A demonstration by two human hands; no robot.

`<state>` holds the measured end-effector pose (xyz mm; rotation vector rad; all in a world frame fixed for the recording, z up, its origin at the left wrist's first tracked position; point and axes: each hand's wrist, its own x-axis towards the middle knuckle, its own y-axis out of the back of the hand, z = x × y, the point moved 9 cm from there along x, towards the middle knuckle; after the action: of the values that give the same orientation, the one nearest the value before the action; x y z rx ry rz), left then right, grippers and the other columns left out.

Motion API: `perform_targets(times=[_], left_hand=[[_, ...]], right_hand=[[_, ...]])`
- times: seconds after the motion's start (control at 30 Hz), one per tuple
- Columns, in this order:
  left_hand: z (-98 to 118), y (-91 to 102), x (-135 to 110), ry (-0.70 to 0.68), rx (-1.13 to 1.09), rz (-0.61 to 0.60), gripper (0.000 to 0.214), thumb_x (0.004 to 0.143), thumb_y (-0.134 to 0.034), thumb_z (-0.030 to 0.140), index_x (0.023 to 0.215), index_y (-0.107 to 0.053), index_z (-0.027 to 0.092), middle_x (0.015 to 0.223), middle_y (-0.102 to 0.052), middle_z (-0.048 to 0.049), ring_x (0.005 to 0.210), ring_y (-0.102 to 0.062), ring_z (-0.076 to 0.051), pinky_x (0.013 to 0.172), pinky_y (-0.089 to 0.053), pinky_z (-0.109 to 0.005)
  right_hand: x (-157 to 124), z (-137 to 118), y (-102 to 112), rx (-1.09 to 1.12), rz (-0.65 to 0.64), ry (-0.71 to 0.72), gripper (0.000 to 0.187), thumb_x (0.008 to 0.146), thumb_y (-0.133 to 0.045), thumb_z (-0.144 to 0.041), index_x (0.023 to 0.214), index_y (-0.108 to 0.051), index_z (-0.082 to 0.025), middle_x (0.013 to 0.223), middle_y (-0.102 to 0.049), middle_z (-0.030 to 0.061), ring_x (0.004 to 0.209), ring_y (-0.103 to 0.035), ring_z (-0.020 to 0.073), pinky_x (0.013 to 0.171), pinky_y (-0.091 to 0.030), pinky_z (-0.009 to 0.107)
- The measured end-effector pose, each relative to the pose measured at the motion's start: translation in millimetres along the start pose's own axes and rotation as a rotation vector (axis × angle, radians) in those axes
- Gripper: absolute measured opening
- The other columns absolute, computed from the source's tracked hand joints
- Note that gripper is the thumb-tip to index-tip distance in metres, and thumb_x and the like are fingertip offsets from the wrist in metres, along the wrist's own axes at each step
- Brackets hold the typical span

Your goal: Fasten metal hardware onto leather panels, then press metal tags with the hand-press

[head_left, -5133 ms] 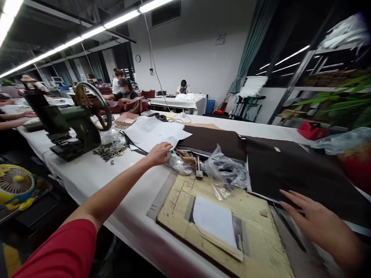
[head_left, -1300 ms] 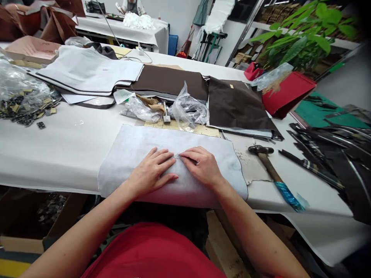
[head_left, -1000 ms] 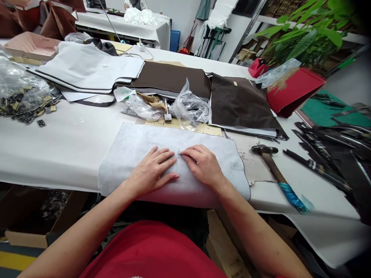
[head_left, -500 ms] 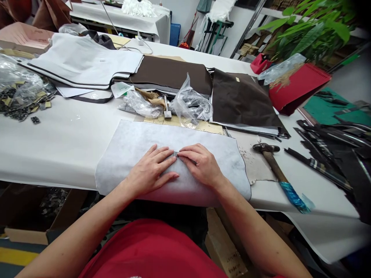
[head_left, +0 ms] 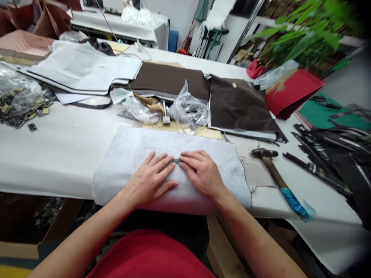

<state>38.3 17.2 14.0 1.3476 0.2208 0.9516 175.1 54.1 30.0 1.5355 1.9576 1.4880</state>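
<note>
A pale grey-white sheet (head_left: 133, 141) with a thin dark edge lies at the front of the table. Near its middle is a small dark patterned piece (head_left: 176, 161), too small to identify further. My left hand (head_left: 153, 175) rests flat on the sheet, fingers spread, its fingertips touching the piece's left end. At the right end, my right hand (head_left: 203, 172) has its thumb and fingers drawn together on the piece. Both hands hide part of it. To the right of the sheet lies a hammer (head_left: 271, 170) with blue wrap on its handle.
Behind the sheet are clear plastic bags (head_left: 191, 112), a small metal block tool (head_left: 166, 119) and stacked brown panels (head_left: 174, 79). White panels (head_left: 84, 69) and small dark pieces (head_left: 20, 112) are at left. Dark strips (head_left: 333, 154) and a red stand (head_left: 292, 94) are at right.
My view has tilted slightly, so the scene sits lower. The right fingers have shifted slightly right along the small piece, uncovering more of it. My left hand stays flat.
</note>
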Motion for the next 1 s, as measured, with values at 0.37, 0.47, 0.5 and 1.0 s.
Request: perform_targets(times=[0.37,0.47,0.5,1.0], left_hand=[[5,-6.0,4,-0.024,0.126,-0.023,0.046,0.104,-0.048,0.046,0.137,-0.060,0.017,0.151,-0.055,-0.0126,0.141,-0.048,-0.033,0.120,-0.035,-0.060],[6,-5.9,3,-0.027,0.125,-0.028,0.047,0.105,-0.046,0.046,0.138,-0.060,0.015,0.152,-0.054,-0.0139,0.142,-0.048,-0.034,0.119,-0.035,-0.061],[6,-6.0,3,-0.030,0.121,-0.031,0.047,0.105,-0.046,0.046,0.138,-0.059,0.015,0.152,-0.054,-0.0143,0.141,-0.048,-0.034,0.119,-0.034,-0.061],[3,-10.1,2,-0.010,0.130,-0.090,0.050,0.106,-0.043,0.046,0.143,-0.056,0.015,0.159,-0.045,-0.0158,0.147,-0.041,-0.035,0.120,-0.030,-0.063]], right_hand=[[1,1,0,-0.038,-0.075,-0.012,0.023,0.096,-0.066,-0.023,0.117,-0.077,-0.029,0.125,-0.073,0.0043,0.115,-0.063,0.0262,0.097,-0.054,0.048],[5,6,-2,0.041,-0.032,-0.042,0.018,0.096,-0.066,-0.020,0.107,-0.078,-0.027,0.114,-0.076,0.0031,0.108,-0.065,0.0241,0.095,-0.055,0.045],[6,5,-3,0.043,-0.026,-0.033,0.019,0.097,-0.065,-0.020,0.108,-0.078,-0.027,0.114,-0.076,0.0036,0.107,-0.065,0.0241,0.095,-0.054,0.045],[-12,-3,0,-0.148,-0.008,-0.036,0.028,0.101,-0.062,-0.028,0.126,-0.072,-0.023,0.132,-0.070,0.0043,0.122,-0.061,0.0241,0.100,-0.049,0.042]])
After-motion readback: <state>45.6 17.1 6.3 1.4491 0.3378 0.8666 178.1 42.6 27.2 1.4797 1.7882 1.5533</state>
